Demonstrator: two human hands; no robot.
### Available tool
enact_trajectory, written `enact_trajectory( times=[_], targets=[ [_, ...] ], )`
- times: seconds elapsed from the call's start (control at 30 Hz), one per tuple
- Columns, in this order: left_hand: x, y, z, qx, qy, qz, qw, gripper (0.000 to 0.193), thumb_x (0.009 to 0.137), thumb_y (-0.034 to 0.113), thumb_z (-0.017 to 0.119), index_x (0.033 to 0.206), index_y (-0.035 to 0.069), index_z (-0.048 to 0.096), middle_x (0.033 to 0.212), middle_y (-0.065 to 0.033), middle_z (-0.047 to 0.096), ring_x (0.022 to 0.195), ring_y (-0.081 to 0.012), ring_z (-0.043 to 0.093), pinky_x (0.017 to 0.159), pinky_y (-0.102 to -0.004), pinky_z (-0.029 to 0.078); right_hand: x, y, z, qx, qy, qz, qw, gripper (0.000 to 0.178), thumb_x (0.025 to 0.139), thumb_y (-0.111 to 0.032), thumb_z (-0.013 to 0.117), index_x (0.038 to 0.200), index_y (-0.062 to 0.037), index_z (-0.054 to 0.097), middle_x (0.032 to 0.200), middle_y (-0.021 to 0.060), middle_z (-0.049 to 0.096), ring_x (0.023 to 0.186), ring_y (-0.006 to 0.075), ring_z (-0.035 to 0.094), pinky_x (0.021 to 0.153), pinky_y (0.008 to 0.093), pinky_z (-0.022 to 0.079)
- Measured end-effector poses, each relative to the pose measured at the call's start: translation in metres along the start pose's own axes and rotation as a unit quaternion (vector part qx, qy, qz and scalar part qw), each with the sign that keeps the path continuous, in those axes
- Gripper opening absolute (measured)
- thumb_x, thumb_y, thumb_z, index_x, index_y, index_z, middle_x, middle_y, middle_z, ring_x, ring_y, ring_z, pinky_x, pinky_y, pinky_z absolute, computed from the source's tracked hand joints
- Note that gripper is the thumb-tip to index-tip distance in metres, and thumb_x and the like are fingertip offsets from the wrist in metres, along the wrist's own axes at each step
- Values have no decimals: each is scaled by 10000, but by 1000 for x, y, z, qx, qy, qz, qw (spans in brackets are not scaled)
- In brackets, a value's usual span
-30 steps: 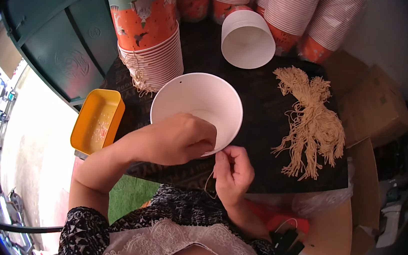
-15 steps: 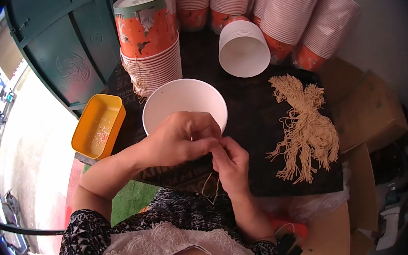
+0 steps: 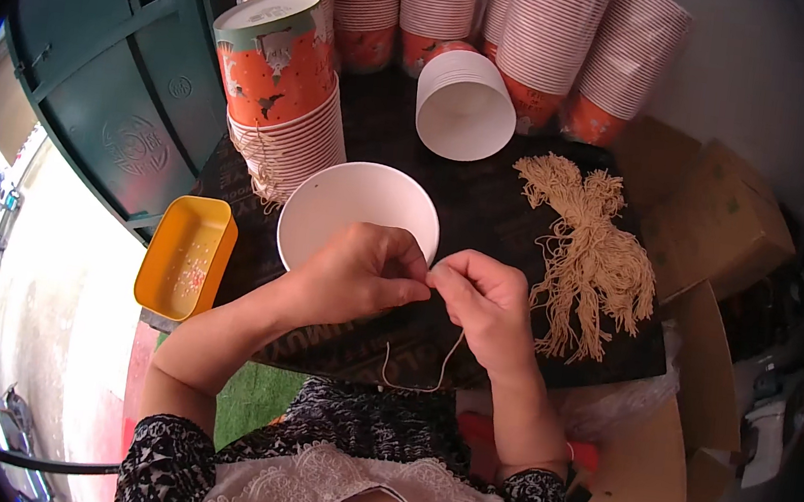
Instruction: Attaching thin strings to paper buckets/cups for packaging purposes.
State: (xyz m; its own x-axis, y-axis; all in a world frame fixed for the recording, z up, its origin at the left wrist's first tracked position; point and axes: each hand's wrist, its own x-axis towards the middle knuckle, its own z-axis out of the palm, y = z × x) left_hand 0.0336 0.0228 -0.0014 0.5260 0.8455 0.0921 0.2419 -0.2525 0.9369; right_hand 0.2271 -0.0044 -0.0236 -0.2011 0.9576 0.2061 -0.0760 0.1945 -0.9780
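Observation:
A white paper bowl [image 3: 347, 207] lies on the dark table in front of me, its open mouth facing up. My left hand [image 3: 360, 271] grips its near rim. My right hand [image 3: 486, 300] meets the left at that rim and pinches a thin beige string [image 3: 444, 360], which loops down below both hands. A heap of the same beige strings [image 3: 585, 252] lies on the table just right of my right hand.
A stack of orange-printed bowls [image 3: 280, 98] stands left of the bowl, a stack of white bowls [image 3: 466, 108] lies behind it, and tall stacks [image 3: 546, 29] line the back. A yellow tray [image 3: 185, 256] sits at the left edge. Cardboard boxes [image 3: 712, 227] stand to the right.
The bowl has shifted left and tilted toward me. My right hand rose from below the table edge to meet my left hand at the rim, and the string now hangs beneath them.

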Motion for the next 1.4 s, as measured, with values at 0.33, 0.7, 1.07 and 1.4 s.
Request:
enact_trajectory(
  times=[0.33,0.7,1.07,1.4],
  targets=[
    [9,-9,0,12,17,5,1000,103,848,62,681,811,-14,622,570,-24,580,479,-85,544,416,-244,393,10,1,-4,1,-22,-42,999,145,955,-119,611,880,-9,669,662,-77,520,556,-9,400,476,182,298],
    [11,-11,-4,34,7,40,999,111,876,76,674,829,-14,626,670,-18,612,593,-84,563,512,-254,445,9,2,-20,-80,-54,-134,986,100,926,5,524,930,2,624,783,27,613,712,63,547,612,230,436],
    [9,-5,-4,-42,-22,1,999,66,886,41,649,866,-9,612,667,-3,597,577,-62,541,481,-229,417,7,15,-2,-233,25,-274,933,233,793,75,636,1022,34,632,954,105,579,802,187,582,673,271,465],
    [9,5,-5,15,4,-14,1000,101,849,53,672,846,-4,589,726,-30,606,631,-90,554,562,-246,435,6,22,4,-255,64,-322,910,160,788,86,643,883,-4,552,850,124,539,709,275,588,596,362,471]
  ],
)
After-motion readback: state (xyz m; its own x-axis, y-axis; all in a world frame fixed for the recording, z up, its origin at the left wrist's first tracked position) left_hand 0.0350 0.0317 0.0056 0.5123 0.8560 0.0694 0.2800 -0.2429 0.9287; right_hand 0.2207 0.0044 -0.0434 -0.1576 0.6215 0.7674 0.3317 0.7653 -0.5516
